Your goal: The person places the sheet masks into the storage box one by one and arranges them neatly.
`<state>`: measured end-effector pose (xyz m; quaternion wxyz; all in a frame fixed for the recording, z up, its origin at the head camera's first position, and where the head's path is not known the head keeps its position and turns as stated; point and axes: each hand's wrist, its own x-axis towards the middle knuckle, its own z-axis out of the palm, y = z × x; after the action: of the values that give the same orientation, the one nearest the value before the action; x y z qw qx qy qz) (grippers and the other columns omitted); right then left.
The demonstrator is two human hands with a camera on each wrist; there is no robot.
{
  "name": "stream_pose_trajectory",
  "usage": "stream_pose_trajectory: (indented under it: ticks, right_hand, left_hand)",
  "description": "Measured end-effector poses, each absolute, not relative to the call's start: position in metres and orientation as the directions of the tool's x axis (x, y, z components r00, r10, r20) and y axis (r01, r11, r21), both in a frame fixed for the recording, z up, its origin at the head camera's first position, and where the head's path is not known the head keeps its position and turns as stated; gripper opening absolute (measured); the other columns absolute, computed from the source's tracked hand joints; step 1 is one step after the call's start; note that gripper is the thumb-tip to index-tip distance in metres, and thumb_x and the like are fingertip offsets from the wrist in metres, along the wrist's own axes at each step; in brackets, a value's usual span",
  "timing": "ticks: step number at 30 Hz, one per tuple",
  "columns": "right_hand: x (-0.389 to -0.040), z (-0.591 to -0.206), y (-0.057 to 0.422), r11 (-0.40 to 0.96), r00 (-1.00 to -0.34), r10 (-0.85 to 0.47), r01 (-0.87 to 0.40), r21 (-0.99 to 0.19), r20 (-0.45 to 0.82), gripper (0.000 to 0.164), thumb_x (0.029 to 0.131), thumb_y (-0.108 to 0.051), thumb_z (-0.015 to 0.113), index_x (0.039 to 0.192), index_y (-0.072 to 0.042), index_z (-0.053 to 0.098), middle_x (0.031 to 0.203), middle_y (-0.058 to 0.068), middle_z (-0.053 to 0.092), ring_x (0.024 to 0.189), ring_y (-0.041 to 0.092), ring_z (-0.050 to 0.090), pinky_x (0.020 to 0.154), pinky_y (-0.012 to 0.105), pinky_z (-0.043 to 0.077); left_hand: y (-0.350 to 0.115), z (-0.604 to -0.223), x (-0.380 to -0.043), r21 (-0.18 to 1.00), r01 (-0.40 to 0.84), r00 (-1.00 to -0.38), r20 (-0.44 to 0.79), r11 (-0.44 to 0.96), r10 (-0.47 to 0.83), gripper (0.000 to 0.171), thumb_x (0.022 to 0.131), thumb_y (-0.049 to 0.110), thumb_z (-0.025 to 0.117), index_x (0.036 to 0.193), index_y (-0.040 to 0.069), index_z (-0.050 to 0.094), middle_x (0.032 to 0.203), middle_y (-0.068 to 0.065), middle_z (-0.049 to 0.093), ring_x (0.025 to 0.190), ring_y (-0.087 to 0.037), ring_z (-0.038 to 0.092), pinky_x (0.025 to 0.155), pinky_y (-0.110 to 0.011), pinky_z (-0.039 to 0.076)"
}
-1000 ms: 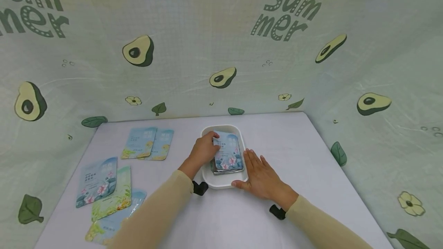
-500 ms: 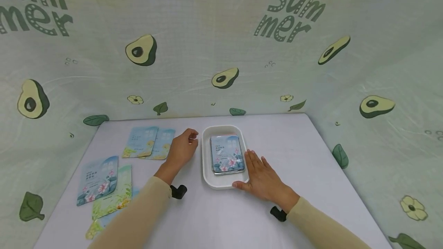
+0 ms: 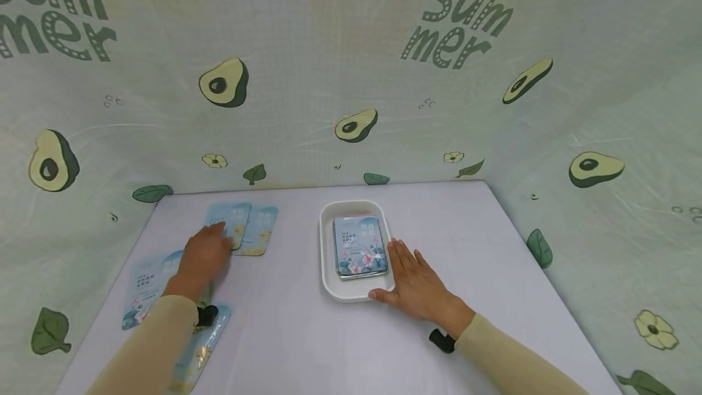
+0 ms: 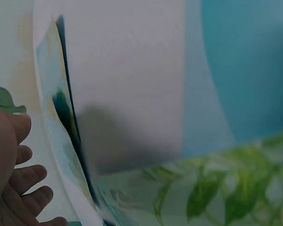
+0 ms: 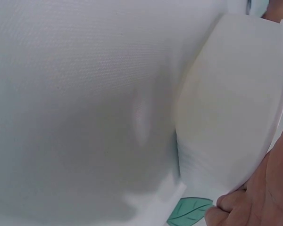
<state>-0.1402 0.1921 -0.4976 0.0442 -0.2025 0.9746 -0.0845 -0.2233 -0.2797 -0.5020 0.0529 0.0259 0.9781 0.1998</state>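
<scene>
A white tray in mid-table holds a stack of flat sheet mask packets, the top one blue with pink lotus flowers. My right hand lies along the tray's right side, fingers straight and touching its rim; the right wrist view shows the palm beside the tray's outer wall. At the left, my left hand reaches over the packets, fingers loosely bent and holding nothing. Its fingertips overlap the nearer of two light-blue packets. In the left wrist view the fingers hang spread beside those packets.
Another light-blue packet lies partly under the first. A lotus packet and a blue packet lie nearer the front left, with a green packet mostly hidden under my arm. A printed avocado curtain encloses the table.
My left hand let go of the lotus packet on the stack in the tray, then moved left across the table to the packets there. My right hand has stayed at the tray.
</scene>
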Motion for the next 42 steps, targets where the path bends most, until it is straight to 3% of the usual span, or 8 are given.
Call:
stream_pose_trajectory:
  ticks: [4,16,26,34,42]
  right_hand:
    - [-0.14,-0.498,0.192,0.903,-0.914,-0.403,-0.389,-0.18,-0.048,0.119,0.094,-0.084,0.045,0.165,0.008,0.016,0.172,0.029,0.019,0.161,0.04,0.02,0.127,0.063,0.022]
    - [-0.142,-0.499,0.19,0.904,-0.911,-0.407,-0.392,-0.172,-0.063,0.116,0.097,-0.082,0.042,0.165,0.007,0.014,0.173,0.027,0.016,0.162,0.039,0.016,0.128,0.063,0.016]
    - [-0.14,-0.496,0.19,0.91,-0.919,-0.389,-0.372,-0.183,-0.067,0.118,0.095,-0.084,0.045,0.166,0.006,0.014,0.173,0.027,0.017,0.162,0.04,0.017,0.128,0.064,0.016]
    - [-0.14,-0.498,0.192,0.912,-0.922,-0.381,-0.363,-0.194,-0.064,0.119,0.094,-0.084,0.045,0.166,0.006,0.013,0.173,0.027,0.018,0.162,0.041,0.018,0.128,0.064,0.017]
    - [-0.14,-0.5,0.192,0.909,-0.921,-0.385,-0.367,-0.198,-0.057,0.119,0.094,-0.084,0.045,0.166,0.006,0.013,0.172,0.027,0.018,0.162,0.041,0.019,0.128,0.064,0.019]
  left_hand:
    - [-0.297,-0.507,-0.22,0.324,0.019,-0.986,-0.151,0.946,0.071,0.068,0.114,0.032,0.041,0.159,-0.016,0.022,0.161,-0.043,0.023,0.151,-0.064,0.013,0.117,-0.08,0.012]
    - [-0.302,-0.521,-0.216,0.285,0.04,-0.963,-0.246,0.958,0.113,0.078,0.114,0.039,0.039,0.159,-0.019,0.013,0.165,-0.044,0.007,0.153,-0.062,0.002,0.119,-0.079,0.005]
    - [-0.288,-0.528,-0.208,0.256,0.119,-0.968,-0.185,0.959,0.169,0.078,0.113,0.04,0.043,0.156,-0.022,0.021,0.163,-0.046,0.01,0.152,-0.064,0.008,0.12,-0.077,0.011]
    - [-0.254,-0.526,-0.189,0.337,0.225,-0.941,-0.167,0.914,0.293,0.075,0.114,0.038,0.044,0.158,-0.018,0.022,0.165,-0.044,0.013,0.153,-0.063,0.011,0.122,-0.074,0.017]
    - [-0.239,-0.52,-0.174,0.37,0.303,-0.912,-0.156,0.878,0.38,0.061,0.115,0.039,0.042,0.155,-0.007,0.044,0.165,-0.032,0.035,0.154,-0.053,0.027,0.125,-0.066,0.023]
